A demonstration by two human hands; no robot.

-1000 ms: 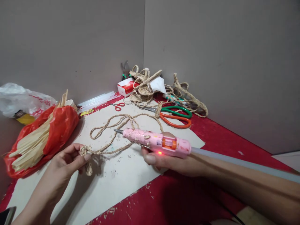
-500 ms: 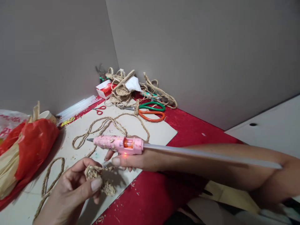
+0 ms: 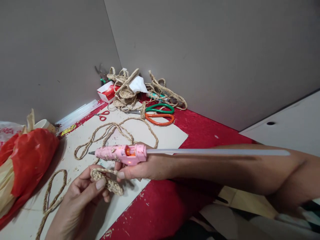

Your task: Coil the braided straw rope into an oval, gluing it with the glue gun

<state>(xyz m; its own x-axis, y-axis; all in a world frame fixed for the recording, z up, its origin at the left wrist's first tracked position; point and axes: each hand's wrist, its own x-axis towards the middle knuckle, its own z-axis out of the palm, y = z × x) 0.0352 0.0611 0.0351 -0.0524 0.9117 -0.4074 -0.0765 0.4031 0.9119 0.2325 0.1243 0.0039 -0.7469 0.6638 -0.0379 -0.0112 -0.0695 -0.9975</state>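
My left hand [image 3: 80, 196] pinches a small coiled piece of braided straw cord [image 3: 110, 181] between thumb and fingers. Above it, my right hand [image 3: 135, 170] is closed round a pink hot glue gun [image 3: 120, 154]. The gun's dark nozzle points left, its small light glows orange, and a long clear glue stick [image 3: 215, 152] juts from its back over my forearm. With the thumb and a finger of that same hand I grip the cord end leading off the coil. More braided cord [image 3: 113, 126] lies in loops on the pale board beyond.
Scissors with green and orange handles [image 3: 160, 115] and small red scissors [image 3: 102, 115] lie behind my hands. Cord bundles [image 3: 125, 90], a red-and-white box [image 3: 108, 91] and spare glue sticks [image 3: 77, 113] are against the walls. A red plastic bag [image 3: 37, 153] stands left on the red table [image 3: 160, 210].
My right hand and the glue gun have moved slightly left, closer to the coil. The cord end now bends along the coil's upper edge. The view has shifted slightly.
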